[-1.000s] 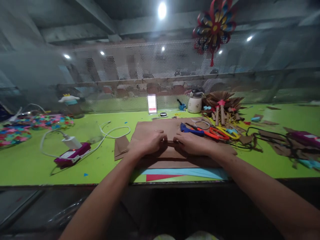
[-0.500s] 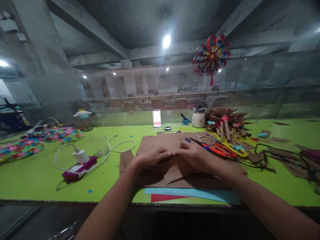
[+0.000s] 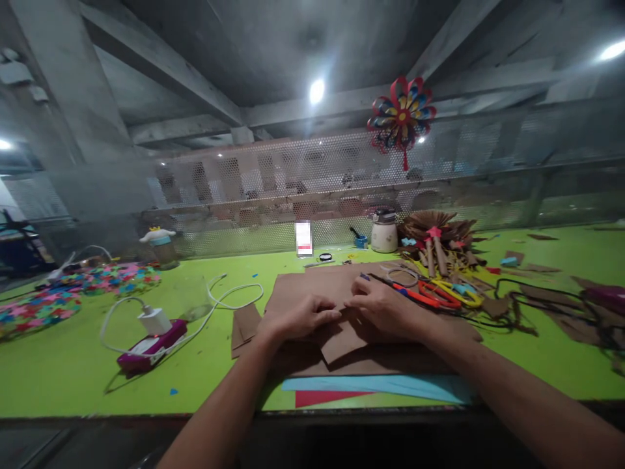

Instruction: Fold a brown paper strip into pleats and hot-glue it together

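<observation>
Both hands work close together at a piece of brown kraft paper (image 3: 342, 344), whose pointed flap hangs toward me. My left hand (image 3: 305, 318) is closed at its left edge, thumb and fingertips nearly together. From the other side my right hand (image 3: 385, 307) pinches the paper, its fingers curled and partly hiding the edge. Beneath lie larger sheets of brown paper (image 3: 293, 290). Light blue paper strips (image 3: 371, 387) and a red strip (image 3: 322, 397) stick out in front. Just beyond my right hand are scissors with red handles (image 3: 437, 294) and yellow-handled ones (image 3: 469, 298).
A purple power strip (image 3: 170, 342) with a white charger (image 3: 154, 321) and cable lies left. Colourful paper stars (image 3: 117, 279) are heaped farther left. A phone (image 3: 303, 239), a white flask (image 3: 385, 234) and brown paper craftwork (image 3: 434, 234) stand at the back. Black cable (image 3: 517, 312) lies right.
The camera view has tilted up a little, so the table sits lower. My thumbs have drawn slightly apart over the brown paper; both hands stay at it.
</observation>
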Demonstrator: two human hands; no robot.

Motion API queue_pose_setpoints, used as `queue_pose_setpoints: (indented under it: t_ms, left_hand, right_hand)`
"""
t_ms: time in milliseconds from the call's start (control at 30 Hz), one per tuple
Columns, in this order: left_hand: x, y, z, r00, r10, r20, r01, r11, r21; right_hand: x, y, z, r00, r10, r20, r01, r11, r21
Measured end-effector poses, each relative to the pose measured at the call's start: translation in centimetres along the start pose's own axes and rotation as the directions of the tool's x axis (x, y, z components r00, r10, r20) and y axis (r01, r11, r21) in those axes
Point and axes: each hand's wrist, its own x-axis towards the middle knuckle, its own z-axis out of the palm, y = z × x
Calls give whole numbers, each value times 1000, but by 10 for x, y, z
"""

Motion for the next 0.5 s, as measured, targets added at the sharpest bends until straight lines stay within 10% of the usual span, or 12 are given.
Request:
queue_pose_setpoints:
  t_ms: [267,500]
  left_hand:
    - [-2,3,-2,993,-115,1,113,976,-185]
    - [2,-3,3,999,-39,14,39,999,18]
  right_hand:
    - [1,-3,-3,998,30,-59,-20,985,171]
    - [2,5,-10,975,204,84,-219,845,487]
